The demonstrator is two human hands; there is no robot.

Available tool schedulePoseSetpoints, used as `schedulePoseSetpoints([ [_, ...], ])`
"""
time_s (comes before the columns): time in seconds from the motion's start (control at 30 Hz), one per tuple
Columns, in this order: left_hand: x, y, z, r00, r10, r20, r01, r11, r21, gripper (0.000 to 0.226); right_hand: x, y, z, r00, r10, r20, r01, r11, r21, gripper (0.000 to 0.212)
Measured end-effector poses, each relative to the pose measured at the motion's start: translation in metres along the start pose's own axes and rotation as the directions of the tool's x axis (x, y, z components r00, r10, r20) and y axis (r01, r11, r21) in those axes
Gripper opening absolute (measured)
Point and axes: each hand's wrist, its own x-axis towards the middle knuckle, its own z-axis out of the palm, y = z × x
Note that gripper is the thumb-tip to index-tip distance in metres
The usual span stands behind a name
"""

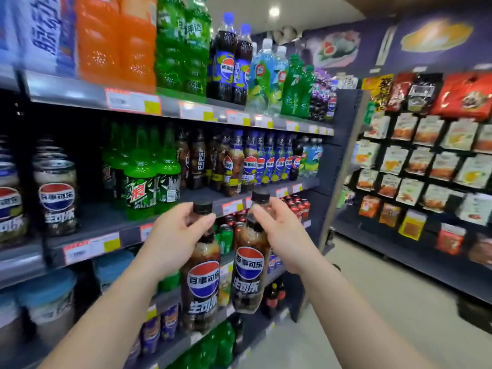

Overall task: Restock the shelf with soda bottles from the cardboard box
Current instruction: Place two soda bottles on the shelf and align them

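Two cola bottles hang side by side in front of the middle shelf (106, 222), each held by its neck just under a black cap. The left hand (173, 241) has thumb and fingers curled round the neck of the left cola bottle (201, 283), which stands close to upright; the right hand (282, 235) pinches the neck of the right cola bottle (249, 272) in the same way, its base tilted a little toward the shelf. Both bottles are apart, a narrow gap between their labels, and both sit out past the middle shelf's front edge, their caps about level with its price-tag strip. On that shelf, a bare grey patch lies just ahead of the hands, between the green soda bottles (149, 179) on its left and the dark cola row (234, 166) on its right. Right of the shelf's end post, open aisle floor (372, 302) runs back beside a snack rack (426, 169)
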Motion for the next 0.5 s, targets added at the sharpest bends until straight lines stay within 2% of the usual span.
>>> schedulePoseSetpoints([
  [0.07, 0.024, -0.003, 0.006, 0.999, 0.015, -0.046, -0.013, 0.998, 0.058, 0.006, 0.034, 0.005, -0.001, 0.999, -0.018, 0.050, 0.018, 1.000, -0.005, 0.032],
  [0.13, 0.049, -0.007, 0.010, 0.996, 0.045, -0.079, -0.039, 0.996, 0.078, 0.006, 0.068, 0.009, -0.002, 0.995, -0.054, 0.087, 0.053, 0.999, 0.006, 0.012],
  [0.23, 0.088, -0.009, 0.013, 0.985, 0.104, -0.139, -0.090, 0.991, 0.103, 0.003, 0.119, 0.009, 0.003, 0.989, -0.121, 0.082, 0.118, 0.992, 0.041, 0.021],
  [0.33, 0.125, -0.003, 0.016, 0.954, 0.183, -0.235, -0.156, 0.979, 0.128, 0.005, 0.164, 0.005, 0.005, 0.978, -0.196, 0.070, 0.192, 0.980, 0.057, 0.009],
  [0.5, 0.177, 0.013, 0.021, 0.888, 0.322, -0.327, -0.273, 0.943, 0.188, 0.009, 0.222, 0.003, 0.009, 0.958, -0.287, 0.011, 0.286, 0.955, 0.077, 0.016],
])
